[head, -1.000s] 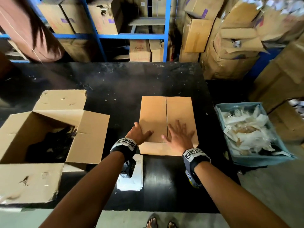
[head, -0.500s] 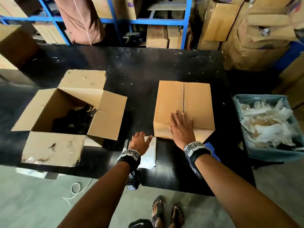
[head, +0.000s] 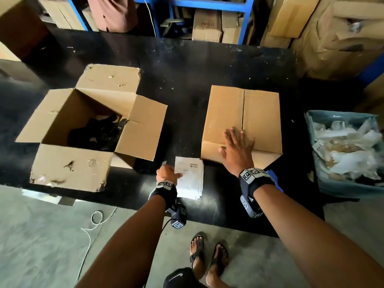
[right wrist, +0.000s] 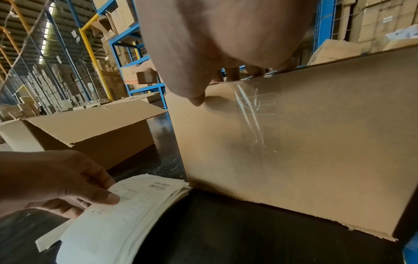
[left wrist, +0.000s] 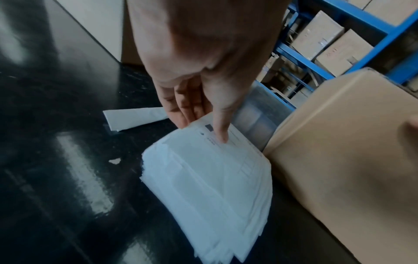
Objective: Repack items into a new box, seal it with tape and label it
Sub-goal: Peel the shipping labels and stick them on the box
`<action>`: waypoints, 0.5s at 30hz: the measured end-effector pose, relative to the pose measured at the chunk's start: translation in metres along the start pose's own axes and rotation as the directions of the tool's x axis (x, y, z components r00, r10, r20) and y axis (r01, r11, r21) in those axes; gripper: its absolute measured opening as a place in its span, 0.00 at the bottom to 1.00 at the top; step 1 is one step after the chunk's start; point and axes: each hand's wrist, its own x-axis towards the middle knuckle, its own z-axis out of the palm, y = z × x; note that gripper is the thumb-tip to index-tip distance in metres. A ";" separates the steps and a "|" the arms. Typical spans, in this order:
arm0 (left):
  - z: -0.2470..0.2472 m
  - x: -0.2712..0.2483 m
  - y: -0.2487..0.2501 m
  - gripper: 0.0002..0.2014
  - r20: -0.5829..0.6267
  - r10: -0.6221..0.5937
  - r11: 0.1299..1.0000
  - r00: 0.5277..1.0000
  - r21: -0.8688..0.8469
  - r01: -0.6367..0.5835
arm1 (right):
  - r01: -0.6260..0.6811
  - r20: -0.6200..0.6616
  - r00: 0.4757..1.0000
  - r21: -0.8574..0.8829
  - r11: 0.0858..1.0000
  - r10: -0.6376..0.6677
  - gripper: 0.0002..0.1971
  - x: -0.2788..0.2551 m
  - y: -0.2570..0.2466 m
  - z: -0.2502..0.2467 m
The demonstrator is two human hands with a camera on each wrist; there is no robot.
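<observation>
Left hand (head: 168,175) pinches label stack (head: 190,179) beside sealed box (head: 243,121); right hand (head: 239,150) flat atop it; open box (head: 83,129) left.

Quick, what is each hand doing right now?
Left hand: pinching the top sheet of the label stack.
Right hand: open, fingers flat on the closed box.

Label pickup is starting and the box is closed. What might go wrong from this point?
1. The left hand pinches the top of a loose label stack; several sheets might lift together, or the pile could fan out.
2. The stack lies near the table front edge, so a tug toward the body may drop sheets to the floor.
3. The right hand only presses flat on the closed box; it may slide when the label is pressed on.
</observation>
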 end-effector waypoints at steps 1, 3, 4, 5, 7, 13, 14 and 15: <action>-0.001 0.002 -0.001 0.10 -0.026 -0.014 0.999 1.000 -0.039 0.013 | -0.001 0.004 1.000 0.010 1.000 0.001 0.35 0.000 0.000 -0.001; -0.005 0.003 -0.003 0.16 -0.055 -0.022 0.997 0.998 -0.081 0.018 | -0.003 0.011 1.000 0.026 1.000 0.002 0.36 0.000 0.000 -0.001; -0.007 0.003 -0.003 0.17 -0.067 -0.011 0.996 0.998 -0.092 0.005 | -0.005 0.013 1.000 0.029 1.000 0.005 0.36 0.000 -0.001 -0.002; -0.008 0.003 -0.004 0.16 -0.061 -0.009 0.995 0.998 -0.104 0.003 | -0.006 0.018 1.000 0.031 0.999 0.006 0.36 -0.001 -0.001 -0.002; -0.008 0.005 -0.007 0.12 -0.045 0.045 0.991 0.998 -0.121 -0.050 | -0.007 0.021 1.000 0.040 0.999 0.006 0.37 -0.001 -0.001 -0.003; -0.010 0.002 -0.014 0.09 -0.065 0.230 0.958 0.971 -0.161 -0.238 | -0.006 0.039 0.999 0.041 0.999 0.004 0.38 -0.002 0.000 -0.005; -0.013 0.001 -0.015 0.09 -0.063 0.236 0.955 0.970 -0.171 -0.244 | -0.004 0.041 0.999 0.041 0.999 0.003 0.39 -0.002 -0.001 -0.005; -0.015 0.000 -0.016 0.09 -0.052 0.253 0.947 0.966 -0.193 -0.258 | -0.005 0.046 0.999 0.042 0.999 0.003 0.39 -0.002 -0.001 -0.006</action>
